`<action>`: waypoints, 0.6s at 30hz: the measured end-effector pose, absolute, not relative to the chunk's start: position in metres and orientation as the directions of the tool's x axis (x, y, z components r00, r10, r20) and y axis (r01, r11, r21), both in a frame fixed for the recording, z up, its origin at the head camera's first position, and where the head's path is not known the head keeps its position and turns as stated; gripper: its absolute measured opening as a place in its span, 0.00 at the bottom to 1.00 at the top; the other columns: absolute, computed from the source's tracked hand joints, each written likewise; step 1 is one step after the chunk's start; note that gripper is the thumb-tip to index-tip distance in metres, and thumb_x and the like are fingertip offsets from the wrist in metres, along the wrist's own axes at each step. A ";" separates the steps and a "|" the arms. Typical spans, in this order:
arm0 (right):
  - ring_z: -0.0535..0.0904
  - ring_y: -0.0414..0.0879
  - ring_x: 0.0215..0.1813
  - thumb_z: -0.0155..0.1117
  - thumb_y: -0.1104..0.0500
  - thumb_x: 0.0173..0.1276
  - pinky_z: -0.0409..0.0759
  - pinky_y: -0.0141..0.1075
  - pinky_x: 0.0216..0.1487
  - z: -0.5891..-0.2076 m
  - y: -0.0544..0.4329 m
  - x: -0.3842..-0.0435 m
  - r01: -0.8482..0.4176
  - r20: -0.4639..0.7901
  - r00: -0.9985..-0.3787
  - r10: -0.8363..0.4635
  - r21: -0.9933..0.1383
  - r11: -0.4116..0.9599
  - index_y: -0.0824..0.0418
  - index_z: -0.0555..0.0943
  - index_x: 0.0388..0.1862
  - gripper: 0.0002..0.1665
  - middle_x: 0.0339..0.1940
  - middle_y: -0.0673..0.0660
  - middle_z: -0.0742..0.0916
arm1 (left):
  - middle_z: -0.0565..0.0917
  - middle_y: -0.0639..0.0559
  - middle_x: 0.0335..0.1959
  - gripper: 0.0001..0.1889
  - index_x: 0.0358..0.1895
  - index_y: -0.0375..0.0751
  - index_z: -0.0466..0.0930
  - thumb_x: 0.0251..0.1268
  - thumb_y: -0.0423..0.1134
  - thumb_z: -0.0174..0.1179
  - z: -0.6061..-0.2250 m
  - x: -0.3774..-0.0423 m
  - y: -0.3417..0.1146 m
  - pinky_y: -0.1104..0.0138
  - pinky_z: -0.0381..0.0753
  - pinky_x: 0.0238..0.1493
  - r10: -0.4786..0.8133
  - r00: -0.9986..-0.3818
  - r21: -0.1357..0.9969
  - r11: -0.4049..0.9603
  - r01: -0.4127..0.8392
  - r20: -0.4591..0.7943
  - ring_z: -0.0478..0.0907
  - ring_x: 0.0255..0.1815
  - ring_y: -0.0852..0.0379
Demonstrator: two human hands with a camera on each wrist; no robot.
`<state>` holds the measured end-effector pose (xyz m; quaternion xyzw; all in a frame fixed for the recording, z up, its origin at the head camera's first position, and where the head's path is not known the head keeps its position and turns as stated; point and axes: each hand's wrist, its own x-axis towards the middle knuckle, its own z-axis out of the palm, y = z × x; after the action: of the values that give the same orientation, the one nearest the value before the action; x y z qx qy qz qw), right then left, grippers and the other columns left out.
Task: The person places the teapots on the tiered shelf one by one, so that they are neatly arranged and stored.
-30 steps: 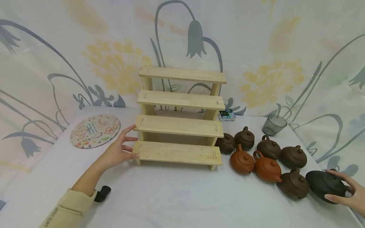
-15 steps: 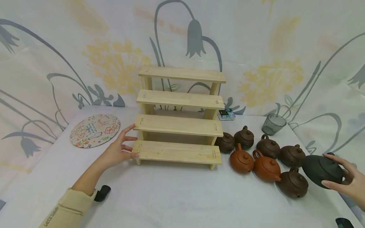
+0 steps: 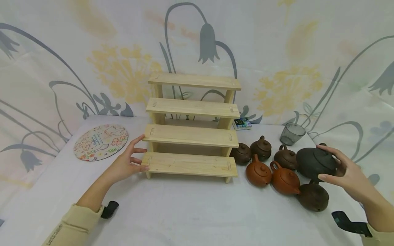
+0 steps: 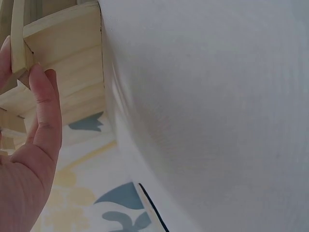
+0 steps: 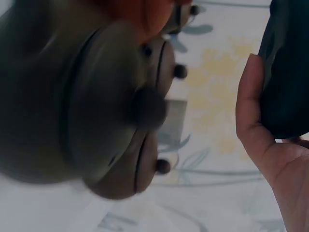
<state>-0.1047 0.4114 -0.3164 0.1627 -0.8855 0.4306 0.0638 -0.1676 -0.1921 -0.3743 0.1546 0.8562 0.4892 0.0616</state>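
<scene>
A four-tier light wooden step shelf [image 3: 189, 164] stands at the middle of the table. My left hand [image 3: 127, 164] grips its left end, thumb on the lowest board and forefinger at the board above. The left wrist view shows thumb and fingers at the edge of the wood [image 4: 67, 63]. My right hand [image 3: 346, 169] holds a black teapot [image 3: 314, 162] from its right side, raised above the other pots. In the right wrist view the dark pot body [image 5: 289, 72] rests against the fingers. It hides a brown teapot behind it in the head view.
Two reddish clay teapots [image 3: 285, 180] and several dark brown teapots [image 3: 313, 198] crowd right of the shelf. Behind them are a grey translucent cup [image 3: 292, 134] and a small box [image 3: 241, 124]. A round floral mat [image 3: 101, 142] lies at left.
My right hand has lifted the black teapot off the table's right edge and carried it left, over the brown pots. The left hand stays at the shelf.
</scene>
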 end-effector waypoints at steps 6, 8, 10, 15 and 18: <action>0.77 0.35 0.45 0.57 0.82 0.53 0.76 0.27 0.38 -0.304 0.384 -0.122 -0.401 0.273 -0.906 -0.324 -0.800 0.446 0.59 0.57 0.72 0.48 0.57 0.46 0.69 | 0.67 0.29 0.60 0.54 0.74 0.59 0.38 0.52 0.31 0.68 -0.375 -0.167 -0.191 0.60 0.77 0.34 0.319 -0.946 0.857 0.470 0.210 0.056 0.78 0.41 0.44; 0.77 0.37 0.47 0.56 0.83 0.53 0.76 0.27 0.39 -0.300 0.375 -0.128 -0.407 0.281 -0.893 -0.351 -0.837 0.366 0.60 0.57 0.72 0.47 0.58 0.49 0.69 | 0.67 0.29 0.60 0.54 0.74 0.58 0.38 0.52 0.30 0.68 -0.375 -0.167 -0.191 0.59 0.77 0.34 0.321 -0.945 0.861 0.462 0.214 0.062 0.78 0.41 0.44; 0.76 0.38 0.50 0.55 0.83 0.53 0.76 0.27 0.41 -0.295 0.366 -0.134 -0.411 0.290 -0.881 -0.375 -0.861 0.299 0.62 0.58 0.71 0.46 0.60 0.51 0.68 | 0.67 0.28 0.60 0.54 0.74 0.57 0.38 0.52 0.29 0.68 -0.375 -0.167 -0.190 0.59 0.77 0.34 0.321 -0.945 0.863 0.458 0.214 0.064 0.78 0.41 0.44; 0.72 0.39 0.56 0.55 0.82 0.54 0.75 0.28 0.44 -0.280 0.343 -0.149 -0.425 0.295 -0.858 -0.421 -0.868 0.257 0.63 0.58 0.70 0.44 0.65 0.51 0.65 | 0.66 0.28 0.60 0.54 0.74 0.57 0.38 0.52 0.29 0.68 -0.374 -0.168 -0.190 0.59 0.77 0.34 0.315 -0.947 0.865 0.457 0.206 0.058 0.77 0.41 0.44; 0.72 0.39 0.56 0.56 0.79 0.56 0.75 0.28 0.44 -0.272 0.329 -0.157 -0.414 0.270 -0.864 -0.426 -0.862 0.293 0.59 0.59 0.71 0.43 0.65 0.51 0.66 | 0.66 0.29 0.60 0.54 0.74 0.58 0.37 0.52 0.30 0.68 -0.374 -0.168 -0.190 0.59 0.76 0.34 0.309 -0.950 0.866 0.460 0.197 0.052 0.77 0.41 0.44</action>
<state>-0.1567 0.3294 -0.2723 0.2610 -0.8042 0.5340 -0.0056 -0.1676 -0.1902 -0.3741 0.1485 0.8526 0.4978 0.0563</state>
